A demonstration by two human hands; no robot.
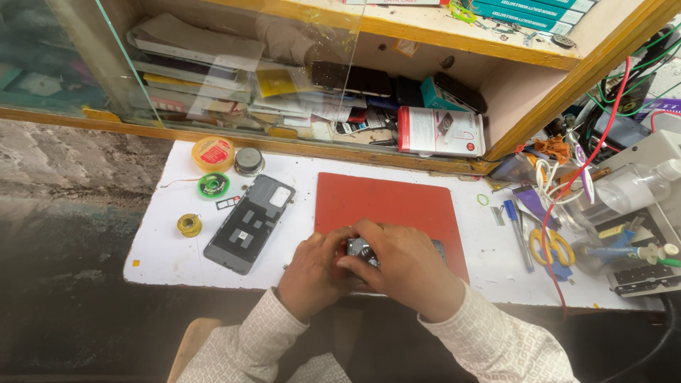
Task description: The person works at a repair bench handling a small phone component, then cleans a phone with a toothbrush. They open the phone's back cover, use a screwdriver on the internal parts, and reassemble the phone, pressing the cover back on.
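Right now your two hands meet over a small dark phone part (360, 250) at the near edge of the red mat (386, 206). Your left hand (312, 273) cups it from the side, fingers (328, 245) curled shut on it. Your right hand (397, 262) lies on top, fingers pinching it too (most of the part is hidden under them). The mat lies on the white bench (163, 248). Just left of the mat lies an open phone back (250, 223). Farther left sit a yellow wire spool (189, 225) and a green roll (213, 185). Yellow-handled scissors (552, 248) lie well off to your right.
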